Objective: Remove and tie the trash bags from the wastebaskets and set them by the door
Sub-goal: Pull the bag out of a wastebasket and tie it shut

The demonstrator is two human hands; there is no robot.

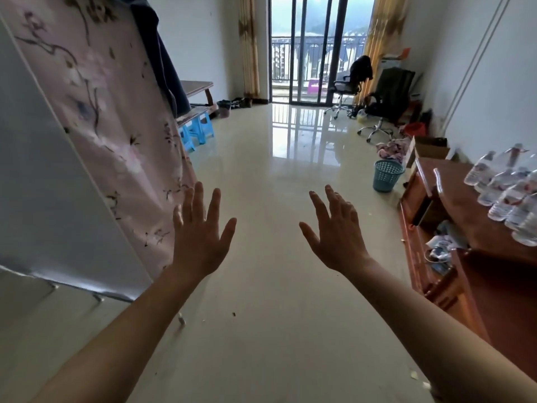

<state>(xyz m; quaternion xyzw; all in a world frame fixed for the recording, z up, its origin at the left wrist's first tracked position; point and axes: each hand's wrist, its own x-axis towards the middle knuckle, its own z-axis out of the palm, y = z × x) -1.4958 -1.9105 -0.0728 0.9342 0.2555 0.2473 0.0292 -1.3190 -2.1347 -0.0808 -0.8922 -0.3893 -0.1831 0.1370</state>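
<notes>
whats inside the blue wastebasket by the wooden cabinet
The blue wastebasket shows only its mesh wall and rim from here. No bag edge shows over the rim, and the near wall hides its bottom, so any contents cannot be seen. Both hands are empty.

A wastebasket (388, 175) stands on the floor (261, 170) right, beside the cabinet (453, 199) bearing bottles (505, 193).

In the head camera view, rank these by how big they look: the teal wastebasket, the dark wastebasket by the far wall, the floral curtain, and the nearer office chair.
1. Floral curtain, largest by far.
2. Office chair.
3. Teal wastebasket.
4. Dark wastebasket, smallest; it stands farther away, so its true size may match the teal one.
</notes>
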